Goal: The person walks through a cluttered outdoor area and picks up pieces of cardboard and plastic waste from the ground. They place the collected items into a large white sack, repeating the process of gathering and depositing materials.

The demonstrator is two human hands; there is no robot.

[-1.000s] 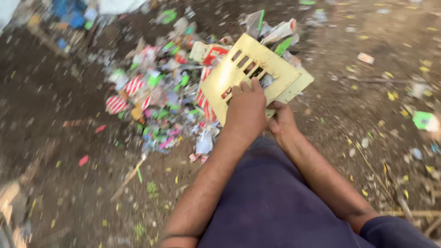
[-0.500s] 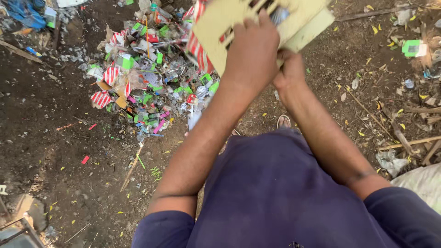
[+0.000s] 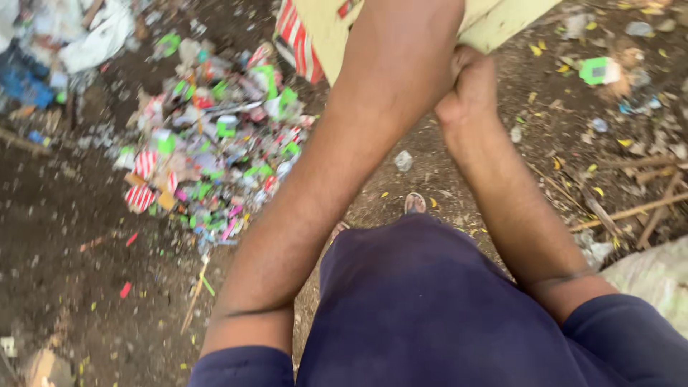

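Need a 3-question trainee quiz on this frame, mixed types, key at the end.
1. True or false: the pale yellow plastic basket lies flat on the ground, away from both arms.
2. Multiple choice: the litter pile lies on which side of the picture? A) left B) right C) bottom centre
3. Short answer: what is the right hand doing?

Key
1. False: it is held up at the top edge of the view, at the ends of the arms.
2. A
3. It is closed in a fist on the basket's lower edge. The left hand is out of view past the top of the picture.
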